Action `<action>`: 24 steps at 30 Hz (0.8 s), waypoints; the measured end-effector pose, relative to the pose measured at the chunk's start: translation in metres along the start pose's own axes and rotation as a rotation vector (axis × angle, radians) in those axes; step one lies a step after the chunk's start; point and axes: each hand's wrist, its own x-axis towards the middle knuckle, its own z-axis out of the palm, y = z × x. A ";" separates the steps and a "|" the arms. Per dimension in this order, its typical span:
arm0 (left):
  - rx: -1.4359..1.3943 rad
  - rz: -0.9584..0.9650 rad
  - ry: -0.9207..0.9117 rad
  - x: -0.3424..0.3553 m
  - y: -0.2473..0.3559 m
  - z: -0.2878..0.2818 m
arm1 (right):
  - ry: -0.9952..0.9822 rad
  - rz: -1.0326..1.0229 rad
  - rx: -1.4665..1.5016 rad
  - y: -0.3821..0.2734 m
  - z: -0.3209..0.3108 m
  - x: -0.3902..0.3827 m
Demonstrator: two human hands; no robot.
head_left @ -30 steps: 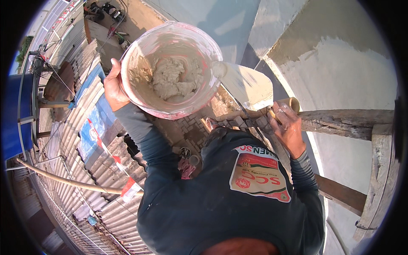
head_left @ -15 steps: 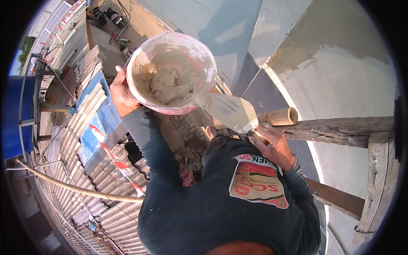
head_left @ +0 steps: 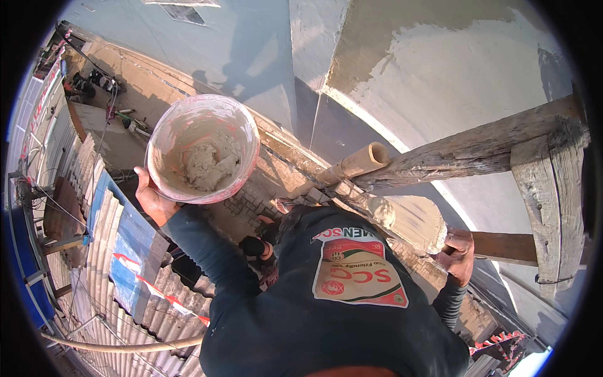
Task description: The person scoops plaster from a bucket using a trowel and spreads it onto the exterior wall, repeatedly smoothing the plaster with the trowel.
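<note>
My left hand (head_left: 156,198) grips a round bucket (head_left: 169,135) from its lower left side, thumb up along the outside. Inside the bucket lies a wet, pale grey-beige heap of plaster (head_left: 213,160), and smears coat the walls. On the right, my right hand (head_left: 458,254) is closed round the handle of a broad flat trowel (head_left: 414,220). The handle is mostly hidden by the fingers. The trowel's blade points left, apart from the bucket, with a lump of plaster (head_left: 380,212) at its far end.
A bamboo pole (head_left: 361,164) and a rough wooden beam (head_left: 465,151) cross ahead on the right, meeting an upright timber (head_left: 546,201). Beyond stands a wall (head_left: 465,75) with a darker patch. Corrugated roofing (head_left: 113,251) and a red-and-white flag string (head_left: 151,288) lie lower left.
The trowel has gone from the bucket's rim to the right, its blade now carrying plaster at the end. The bucket sits farther left and lower in view; the whole view has swung.
</note>
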 end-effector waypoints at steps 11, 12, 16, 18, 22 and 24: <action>0.036 0.092 0.165 -0.006 -0.021 -0.027 | 0.384 0.451 -0.238 0.024 -0.024 -0.068; 0.013 0.089 0.148 -0.010 -0.019 -0.034 | 0.397 0.458 -0.292 0.029 -0.022 -0.058; -0.104 0.033 0.069 -0.029 -0.015 -0.041 | 0.500 0.403 -0.410 0.056 -0.001 -0.012; -0.051 0.078 0.139 -0.036 -0.015 -0.056 | 0.486 0.472 -0.427 0.052 0.005 -0.013; 0.058 0.062 0.289 -0.055 -0.020 -0.071 | 0.547 0.376 -0.465 0.076 0.024 -0.009; 0.094 0.086 0.280 -0.051 -0.038 -0.089 | 0.577 0.332 -0.448 0.073 0.036 0.004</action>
